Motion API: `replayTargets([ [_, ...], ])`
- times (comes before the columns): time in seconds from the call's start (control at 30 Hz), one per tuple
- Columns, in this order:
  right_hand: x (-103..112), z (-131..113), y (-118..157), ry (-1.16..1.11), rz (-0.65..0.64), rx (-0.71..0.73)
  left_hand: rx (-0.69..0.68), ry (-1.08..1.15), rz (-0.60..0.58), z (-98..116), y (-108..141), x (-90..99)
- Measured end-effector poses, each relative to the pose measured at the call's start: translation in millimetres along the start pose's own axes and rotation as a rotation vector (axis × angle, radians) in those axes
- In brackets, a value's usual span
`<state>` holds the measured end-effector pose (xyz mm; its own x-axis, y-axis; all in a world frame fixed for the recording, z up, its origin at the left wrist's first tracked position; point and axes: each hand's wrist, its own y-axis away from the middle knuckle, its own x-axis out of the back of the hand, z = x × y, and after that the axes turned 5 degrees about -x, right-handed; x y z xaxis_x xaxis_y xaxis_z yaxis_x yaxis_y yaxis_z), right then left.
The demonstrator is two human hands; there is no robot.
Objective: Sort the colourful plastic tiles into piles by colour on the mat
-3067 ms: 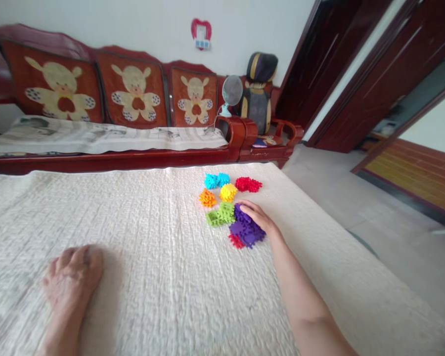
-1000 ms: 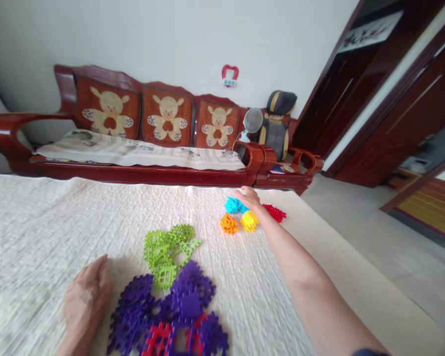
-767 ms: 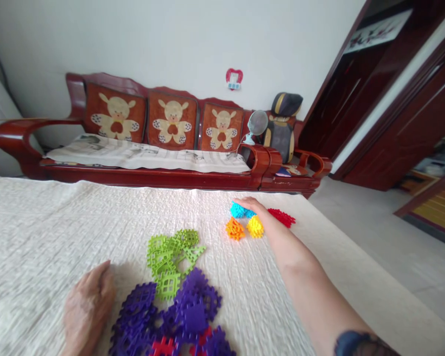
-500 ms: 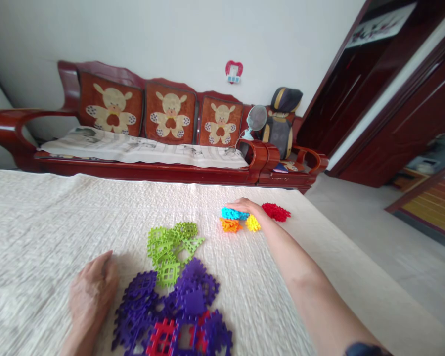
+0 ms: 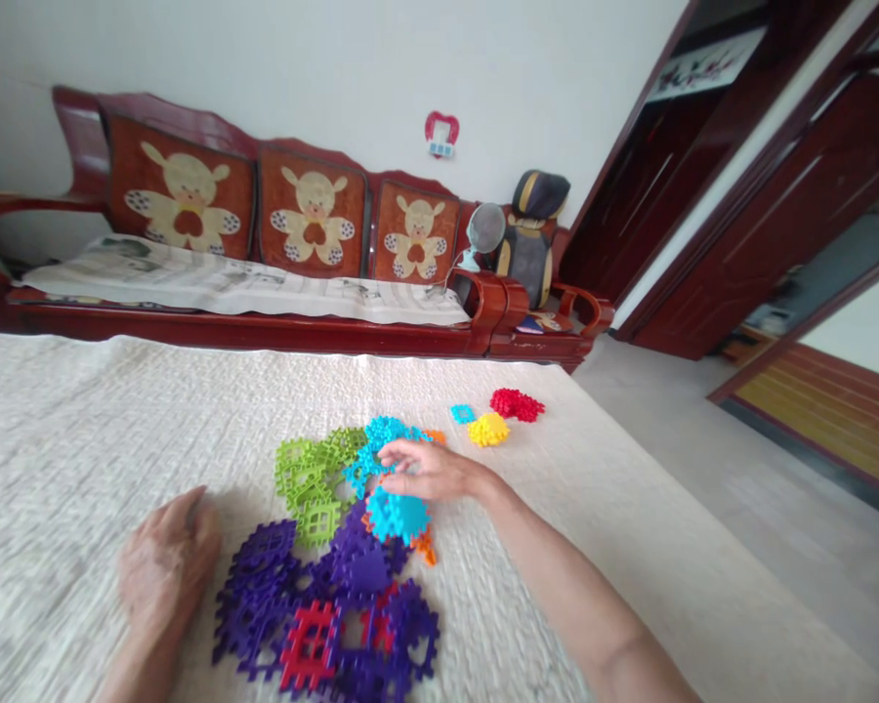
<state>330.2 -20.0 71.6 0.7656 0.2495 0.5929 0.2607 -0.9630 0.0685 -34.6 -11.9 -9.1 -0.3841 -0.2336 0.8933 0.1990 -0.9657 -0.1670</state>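
My right hand (image 5: 429, 471) reaches over a loose spread of sky-blue interlocking plastic pieces (image 5: 397, 515), its fingers apart and touching or just above them. Several orange pieces (image 5: 425, 545) show beneath and beside the blue ones. Left of these sits a pile of lime-green lattice pieces (image 5: 304, 474). Nearer to me lies a larger heap of purple pieces (image 5: 260, 586), with a red square lattice piece (image 5: 309, 644) on top. My left hand (image 5: 170, 561) rests on the cloth left of the purple heap, fingers curled in, with nothing visible in it.
A yellow stack (image 5: 488, 430), a single blue square (image 5: 462, 414) and a dark red stack (image 5: 517, 404) lie farther back on the white quilted cloth (image 5: 153, 410). Beyond the table's far edge stands a wooden sofa (image 5: 264, 330) with bear cushions and a small fan (image 5: 485, 227).
My right hand has come nearer and to the left, and the blue and orange pieces now lie spread against the green and purple heaps. One blue square stays behind. The left hand rests as before.
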Motion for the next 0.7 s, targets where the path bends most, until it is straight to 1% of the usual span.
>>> replayTargets([
  [0.03,11.1,0.4,0.5,-0.029,0.022,0.027,-0.005,-0.005,0.006,-0.4,0.1,-0.4],
  [0.07,26.8,3.3,-1.5,-0.041,0.100,0.031,-0.011,-0.011,0.008,-0.7,0.3,-0.8],
  [0.1,45.6,9.0,-5.3,-0.039,0.196,0.008,-0.014,-0.015,0.009,-1.0,0.4,-1.2],
  [0.17,84.6,28.1,-15.9,-0.028,0.323,-0.084,-0.017,-0.020,0.001,-1.1,0.3,-1.6],
  [0.23,114.7,53.7,-25.1,-0.009,0.382,-0.205,-0.017,-0.022,-0.008,-0.7,0.0,-1.5],
  [0.27,123.9,66.6,-27.9,-0.006,0.389,-0.257,-0.014,-0.024,-0.010,-0.3,-0.2,-1.3],
  [0.3,129.0,78.5,-29.1,-0.012,0.368,-0.294,-0.011,-0.027,-0.012,0.2,-0.4,-1.1],
  [0.37,128.1,96.0,-27.9,-0.041,0.299,-0.327,-0.007,-0.031,-0.013,1.1,-0.6,-0.4],
  [0.43,116.8,103.3,-23.9,-0.078,0.243,-0.308,-0.014,-0.029,-0.010,1.9,-0.5,0.3],
  [0.47,109.0,103.4,-21.8,-0.088,0.240,-0.294,-0.017,-0.026,-0.008,2.3,-0.3,0.8],
  [0.53,91.5,99.1,-18.4,-0.064,0.282,-0.303,-0.015,-0.023,-0.012,3.0,0.1,1.7],
  [0.63,67.1,88.1,-14.2,0.013,0.373,-0.412,-0.010,-0.024,-0.017,3.3,0.3,2.5],
  [0.7,54.3,79.1,-9.2,0.011,0.343,-0.469,-0.012,-0.027,-0.017,2.3,0.0,2.0],
])
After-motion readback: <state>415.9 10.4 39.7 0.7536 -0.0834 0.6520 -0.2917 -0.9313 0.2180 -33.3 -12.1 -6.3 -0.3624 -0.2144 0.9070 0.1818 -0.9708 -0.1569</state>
